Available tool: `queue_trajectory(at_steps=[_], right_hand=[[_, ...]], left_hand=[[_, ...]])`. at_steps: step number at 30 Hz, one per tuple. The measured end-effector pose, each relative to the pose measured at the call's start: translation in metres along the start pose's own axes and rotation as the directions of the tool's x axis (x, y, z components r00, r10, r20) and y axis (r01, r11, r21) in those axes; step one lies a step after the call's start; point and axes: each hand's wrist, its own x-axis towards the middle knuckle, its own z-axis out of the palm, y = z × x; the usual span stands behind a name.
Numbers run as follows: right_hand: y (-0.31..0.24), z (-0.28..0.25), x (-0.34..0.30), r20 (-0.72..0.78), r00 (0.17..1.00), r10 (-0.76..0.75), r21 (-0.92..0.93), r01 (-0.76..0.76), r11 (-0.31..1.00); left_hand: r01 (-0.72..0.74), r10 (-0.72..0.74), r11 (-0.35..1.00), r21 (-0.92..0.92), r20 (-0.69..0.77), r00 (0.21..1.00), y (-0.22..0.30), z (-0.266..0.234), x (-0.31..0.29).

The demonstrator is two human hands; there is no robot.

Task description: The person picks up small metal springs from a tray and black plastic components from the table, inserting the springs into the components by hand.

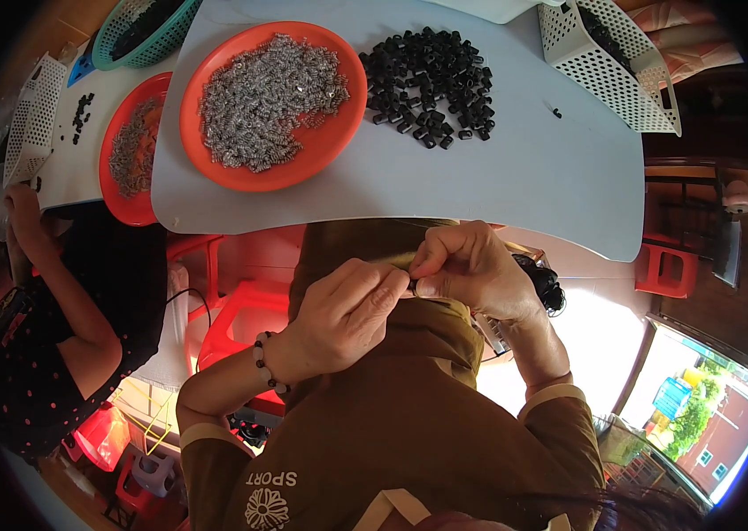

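My left hand (352, 310), with a beaded bracelet on the wrist, is closed in a pinch at the table's front edge, over my lap. Between its fingertips shows a bit of a small black piece (411, 286), mostly hidden by the fingers. Against it presses my right hand (473, 270), thumb and forefinger pinched together; what they hold, if anything, is too small to make out. Beyond the hands, a red-orange plate (206, 168) carries a heap of small metal springs (268, 102). Right of that plate lies a pile of small black plastic parts (431, 84).
A white perforated basket (609, 84) with black parts stands at the back right. One small dark piece (557, 113) lies alone on the grey table (524, 181). At left, a person (64, 327) sits by a second red plate (111, 177) of springs and a green basket (104, 49).
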Motion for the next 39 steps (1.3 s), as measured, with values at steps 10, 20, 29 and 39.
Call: queue_trajectory(at_steps=[10, 20, 29, 39], right_hand=[[-0.008, -0.003, 0.000, 0.043, 0.998, 0.047, 0.184, -0.055, 0.981], [0.013, -0.002, -0.003, 0.034, 0.994, -0.106, 0.317, 0.090, 0.944], [0.002, 0.007, -0.011, 0.000, 1.000, -0.027, 0.139, 0.027, 0.990], [0.012, 0.001, 0.000, 0.057, 0.997, 0.052, 0.118, -0.058, 0.991]], left_hand=[[0.065, -0.061, 0.997, 0.041, -0.102, 0.993, -0.002, -0.004, 0.011], [0.163, -0.192, 0.967, -0.194, -0.142, 0.971, 0.001, -0.001, 0.010], [-0.019, 0.017, 0.998, -0.067, -0.038, 0.999, 0.004, -0.005, 0.007], [-0.015, 0.014, 1.000, -0.012, -0.004, 1.000, -0.003, 0.001, 0.003]])
